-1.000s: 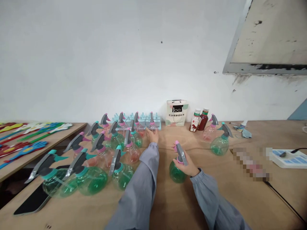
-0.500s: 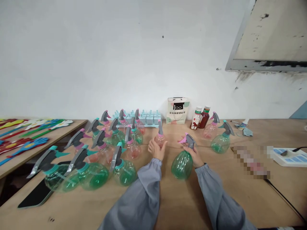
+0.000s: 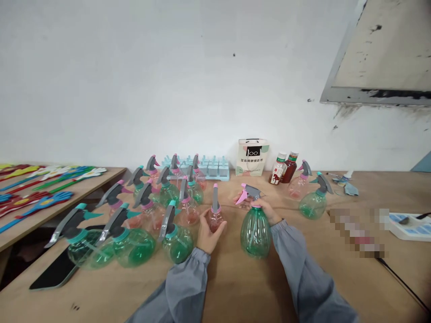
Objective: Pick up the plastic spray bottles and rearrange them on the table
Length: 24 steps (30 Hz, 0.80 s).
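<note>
My left hand (image 3: 208, 237) is wrapped round the clear pink body of a small spray bottle (image 3: 215, 219), whose grey head with a pink tip points up. To its right, my right hand (image 3: 269, 212) grips a larger ribbed green spray bottle (image 3: 255, 235) at the neck, just under its grey head and pink trigger. Some of the right fingers are hidden behind that head. Nearest to my left wrist is a round spray bottle with green liquid (image 3: 178, 244) and a turquoise collar.
Several more pink and green spray bottles (image 3: 133, 246) crowd the left side, beside a phone (image 3: 54, 271). Behind are light-blue popsicle moulds (image 3: 218, 169), a paper bag (image 3: 252, 168) and two sauce bottles (image 3: 278, 169). Two spray bottles (image 3: 313, 205) and a white tray (image 3: 404, 231) are at right.
My left hand has brought the pink spray bottle nearer and to the left. In my right hand the green spray bottle has turned more upright, its trigger now pointing left.
</note>
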### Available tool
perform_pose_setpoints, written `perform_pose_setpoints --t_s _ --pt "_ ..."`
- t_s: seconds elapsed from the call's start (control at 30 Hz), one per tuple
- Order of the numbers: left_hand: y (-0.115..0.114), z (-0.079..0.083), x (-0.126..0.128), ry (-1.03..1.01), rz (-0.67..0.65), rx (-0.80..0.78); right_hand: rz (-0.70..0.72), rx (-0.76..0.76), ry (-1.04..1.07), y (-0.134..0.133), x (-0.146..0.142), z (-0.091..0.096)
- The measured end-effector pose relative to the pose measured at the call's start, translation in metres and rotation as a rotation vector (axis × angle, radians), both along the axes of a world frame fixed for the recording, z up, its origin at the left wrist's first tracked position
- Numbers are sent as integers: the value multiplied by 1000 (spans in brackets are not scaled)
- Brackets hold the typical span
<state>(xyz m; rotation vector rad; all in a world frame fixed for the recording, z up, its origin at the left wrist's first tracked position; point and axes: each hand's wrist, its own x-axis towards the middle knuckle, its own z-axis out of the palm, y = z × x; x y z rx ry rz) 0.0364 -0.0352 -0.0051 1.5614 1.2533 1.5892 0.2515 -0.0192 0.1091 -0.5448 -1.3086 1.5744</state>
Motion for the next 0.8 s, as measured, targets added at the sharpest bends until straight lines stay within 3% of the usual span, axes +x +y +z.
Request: perform_pose_setpoints --t_s 0.27,0.8 --pt "3 4 -6 100 -26 -7 -174 104 -118 10 -4 -5" --pt "1 8 -1 109 15 31 -205 99 -105 12 -4 -8"
